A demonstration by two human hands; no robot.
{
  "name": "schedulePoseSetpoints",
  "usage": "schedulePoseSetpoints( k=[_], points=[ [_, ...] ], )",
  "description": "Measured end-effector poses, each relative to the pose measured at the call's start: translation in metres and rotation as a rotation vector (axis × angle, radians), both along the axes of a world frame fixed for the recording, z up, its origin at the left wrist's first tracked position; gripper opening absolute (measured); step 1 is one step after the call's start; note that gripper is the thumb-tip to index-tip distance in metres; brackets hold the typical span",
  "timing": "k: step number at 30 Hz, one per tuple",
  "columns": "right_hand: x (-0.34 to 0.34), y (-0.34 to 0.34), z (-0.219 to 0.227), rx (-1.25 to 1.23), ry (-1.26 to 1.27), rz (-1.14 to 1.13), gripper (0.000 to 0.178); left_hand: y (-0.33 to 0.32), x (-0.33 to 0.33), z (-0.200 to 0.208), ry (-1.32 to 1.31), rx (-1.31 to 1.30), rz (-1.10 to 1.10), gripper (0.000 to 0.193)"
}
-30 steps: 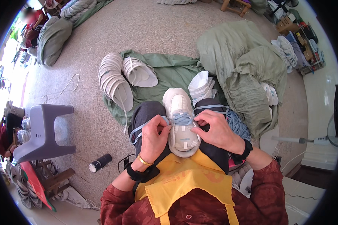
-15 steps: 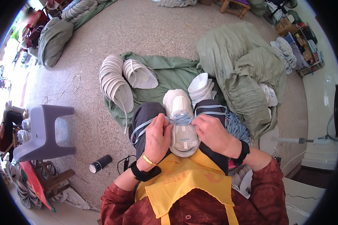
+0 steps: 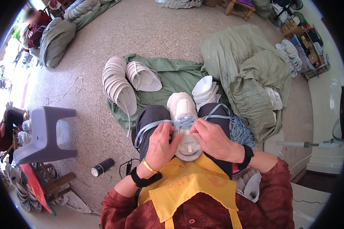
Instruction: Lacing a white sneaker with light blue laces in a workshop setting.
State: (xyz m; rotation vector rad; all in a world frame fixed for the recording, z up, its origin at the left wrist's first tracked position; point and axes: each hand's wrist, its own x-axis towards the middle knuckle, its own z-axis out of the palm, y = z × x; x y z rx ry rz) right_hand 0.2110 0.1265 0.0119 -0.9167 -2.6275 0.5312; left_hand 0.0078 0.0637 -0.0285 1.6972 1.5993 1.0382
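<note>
A white sneaker (image 3: pixel 178 105) rests between my knees, toe pointing away and its tongue toward me. Light-blue shoelace (image 3: pixel 185 122) crosses its upper, with one long loose end over each thigh. My left hand (image 3: pixel 159 143) is at the shoe's left side, fingers curled at the lace and thumb beside the tongue; its fingertips are partly hidden. From the right, my right hand (image 3: pixel 214 139) pinches near the eyelets, closed on the lace, its fingertips over the tongue.
Stacked white shoe uppers (image 3: pixel 116 82) lie on a green cloth (image 3: pixel 172 68). A bundle of blue laces (image 3: pixel 240 129) is by my right knee, below a large green sack (image 3: pixel 240 53). Left are a grey plastic stool (image 3: pixel 46 129) and a black cylinder (image 3: pixel 102 167). People sit farther left.
My right hand has shifted left, its fingers now over the shoe's tongue. My left hand has lowered slightly, its thumb now farther from the fingers. The lace over my left thigh lies higher.
</note>
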Motion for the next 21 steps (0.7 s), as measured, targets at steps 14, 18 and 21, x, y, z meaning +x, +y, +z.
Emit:
schedulePoseSetpoints(
  k=[14,18,21],
  points=[
    [-0.033,0.006,-0.024,-0.254,0.002,-0.039,0.012,-0.002,0.003,-0.008,0.038,-0.022,-0.030,0.017],
    [-0.036,0.009,-0.030,-0.226,0.030,-0.046,0.011,0.000,0.004,-0.009,0.023,-0.014,-0.022,0.017],
    [-0.036,0.010,-0.028,-0.225,0.053,-0.058,0.011,0.001,0.005,-0.005,0.016,-0.003,-0.020,0.018]
  ],
)
